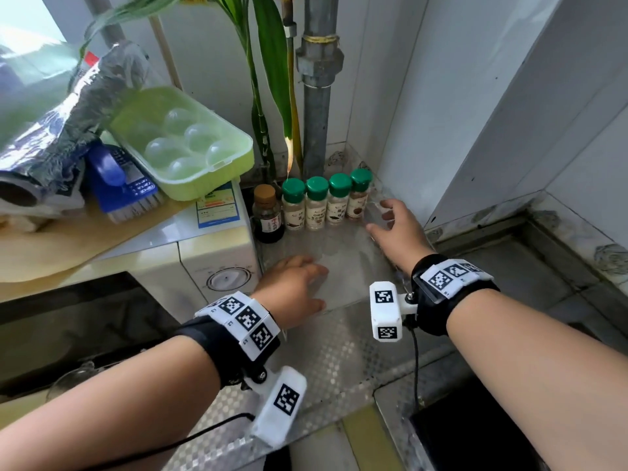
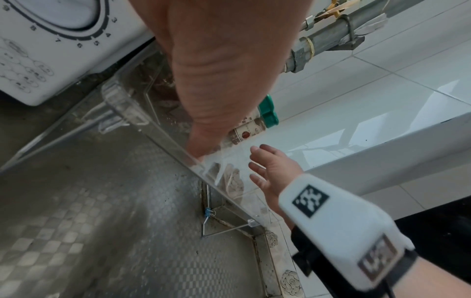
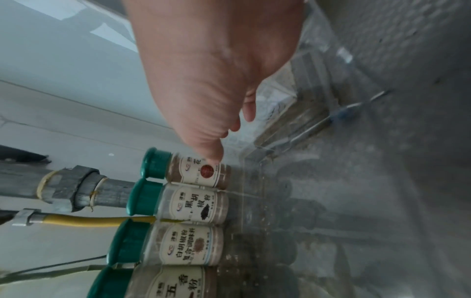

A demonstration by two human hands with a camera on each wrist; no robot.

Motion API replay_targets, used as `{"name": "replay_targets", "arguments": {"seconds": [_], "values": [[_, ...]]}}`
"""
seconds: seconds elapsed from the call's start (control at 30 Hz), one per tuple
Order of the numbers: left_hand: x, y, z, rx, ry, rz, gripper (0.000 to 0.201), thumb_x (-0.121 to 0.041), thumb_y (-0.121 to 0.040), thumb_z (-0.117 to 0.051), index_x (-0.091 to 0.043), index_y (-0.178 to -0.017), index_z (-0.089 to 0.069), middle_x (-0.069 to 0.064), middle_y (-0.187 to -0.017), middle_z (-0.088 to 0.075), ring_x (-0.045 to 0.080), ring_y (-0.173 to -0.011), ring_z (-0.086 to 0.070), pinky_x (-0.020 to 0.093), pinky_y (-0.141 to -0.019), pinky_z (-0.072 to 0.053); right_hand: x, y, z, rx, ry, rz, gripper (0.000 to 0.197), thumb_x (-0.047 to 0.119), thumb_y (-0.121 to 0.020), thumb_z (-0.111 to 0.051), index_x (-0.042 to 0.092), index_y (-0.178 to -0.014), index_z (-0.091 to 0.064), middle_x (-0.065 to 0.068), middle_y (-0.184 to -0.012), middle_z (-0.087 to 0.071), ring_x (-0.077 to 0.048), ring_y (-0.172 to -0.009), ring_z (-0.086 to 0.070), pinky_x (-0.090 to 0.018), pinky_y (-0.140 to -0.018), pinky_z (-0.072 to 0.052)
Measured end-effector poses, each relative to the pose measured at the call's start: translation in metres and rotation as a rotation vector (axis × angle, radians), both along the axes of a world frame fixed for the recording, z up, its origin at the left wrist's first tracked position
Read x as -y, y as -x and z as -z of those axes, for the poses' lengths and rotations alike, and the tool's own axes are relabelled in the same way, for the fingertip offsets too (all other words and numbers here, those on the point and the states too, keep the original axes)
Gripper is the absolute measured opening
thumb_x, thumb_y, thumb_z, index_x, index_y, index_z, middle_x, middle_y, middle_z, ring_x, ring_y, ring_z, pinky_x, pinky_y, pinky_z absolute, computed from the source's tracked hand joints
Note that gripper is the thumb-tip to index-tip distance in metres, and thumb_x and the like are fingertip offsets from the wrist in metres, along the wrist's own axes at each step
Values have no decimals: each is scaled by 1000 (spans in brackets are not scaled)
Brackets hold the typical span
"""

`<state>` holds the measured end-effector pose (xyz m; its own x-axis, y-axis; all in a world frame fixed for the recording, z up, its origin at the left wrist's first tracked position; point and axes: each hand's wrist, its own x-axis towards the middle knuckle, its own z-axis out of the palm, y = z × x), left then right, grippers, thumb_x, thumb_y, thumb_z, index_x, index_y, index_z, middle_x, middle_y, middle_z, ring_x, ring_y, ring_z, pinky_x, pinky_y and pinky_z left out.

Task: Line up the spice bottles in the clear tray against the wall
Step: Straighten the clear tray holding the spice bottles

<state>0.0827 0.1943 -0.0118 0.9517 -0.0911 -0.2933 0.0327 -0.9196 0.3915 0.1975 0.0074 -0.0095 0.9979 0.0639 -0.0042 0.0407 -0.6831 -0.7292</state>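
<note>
A clear tray (image 1: 343, 302) sits on the steel counter in the corner. Along its back stand several green-capped spice bottles (image 1: 316, 202) in a row, with a dark brown-capped bottle (image 1: 268, 215) at the row's left end. My left hand (image 1: 295, 287) rests with straight fingers over the tray's front left edge (image 2: 175, 144). My right hand (image 1: 397, 229) is spread beside the tray's right wall, near the rightmost spice bottle (image 3: 198, 171). Neither hand holds a bottle. In the left wrist view my left hand (image 2: 216, 80) hides most of the row.
A white microwave (image 1: 217, 263) stands just left of the tray, carrying a green egg box (image 1: 183, 141), a blue brush (image 1: 122, 181) and a foil roll (image 1: 68, 113). A grey pipe (image 1: 316, 113) and plant leaves (image 1: 272, 62) rise behind the bottles. Tiled wall (image 1: 475, 113) closes the right.
</note>
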Motion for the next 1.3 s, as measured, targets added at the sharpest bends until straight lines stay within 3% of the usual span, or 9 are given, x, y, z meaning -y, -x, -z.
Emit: {"name": "replay_targets", "arguments": {"seconds": [0.1, 0.2, 0.37, 0.47, 0.6, 0.73, 0.93, 1.07, 1.3], "values": [[5, 12, 4, 41, -28, -33, 58, -37, -86, -56, -34, -141, -41, -1, -158, -29, 25, -145, -26, 37, -117, -19, 23, 14, 0, 101, 267, -53, 66, 53, -74, -69, 22, -130, -53, -9, -132, -57, -30, -125, -50, -41, -105, -40], [8, 29, 11, 131, 23, -81, 49, -36, -88, -52, -30, -137, -49, 1, -153, -38, 26, -140, -36, 36, -116, -27, 46, 29, 2, 75, 418, -77, 96, 69, -59, -71, 25, -140, -43, -10, -146, -44, -31, -136, -37, -42, -113, -28], [15, 62, 14, 333, 129, -228, 57, -28, -80, -66, -23, -134, -50, 7, -142, -45, 29, -133, -35, 37, -109, -32, 79, 51, 14, -112, 266, -26, 122, 49, -59, -84, 17, -153, -14, -16, -160, -17, -32, -148, -16, -43, -120, -19], [17, 72, 14, 379, 137, -381, 62, -20, -79, -67, -18, -136, -44, 13, -136, -43, 33, -127, -36, 40, -106, -33, 88, 56, 19, -205, 154, 29, 112, 40, -67, -83, 14, -153, -15, -15, -158, -29, -30, -144, -31, -43, -116, -29], [17, 80, 20, 342, 287, -589, 63, -26, -77, -71, -6, -129, -41, 18, -126, -48, 35, -113, -52, 39, -95, -43, 92, 60, 20, -187, 158, 66, 76, 45, -71, -76, 17, -135, -47, -10, -134, -61, -30, -122, -57, -44, -102, -46], [13, 80, 25, 198, 402, -725, 62, -42, -76, -71, -8, -120, -44, 10, -93, -64, 30, -86, -64, 37, -76, -53, 92, 62, 14, -178, 177, 44, 52, 34, -82, -70, 13, -127, -55, -11, -119, -67, -33, -112, -61, -35, -92, -46], [13, 73, 33, 172, 594, -907, 47, -39, -72, -75, -16, -101, -47, 3, -83, -62, 26, -75, -65, 39, -73, -55, 90, 63, 11, -170, 205, 7, 47, 32, -88, -63, 11, -129, -54, -14, -122, -66, -34, -114, -60, -34, -89, -44], [12, 66, 33, 146, 679, -1000, 42, -34, -76, -73, -14, -100, -46, 1, -76, -57, 15, -61, -53, 28, -58, -44, 85, 58, 8, -174, 203, 5, 49, 33, -87, -64, 11, -129, -54, -15, -124, -66, -34, -115, -60, -35, -91, -45], [2, 52, 37, 31, 888, -1054, 42, -24, -75, -75, -9, -108, -56, 7, -85, -63, 21, -67, -57, 27, -60, -45, 82, 58, -2, -235, 117, 10, 58, 28, -87, -67, 8, -138, -47, -14, -130, -62, -30, -121, -57, -29, -92, -40]]}}
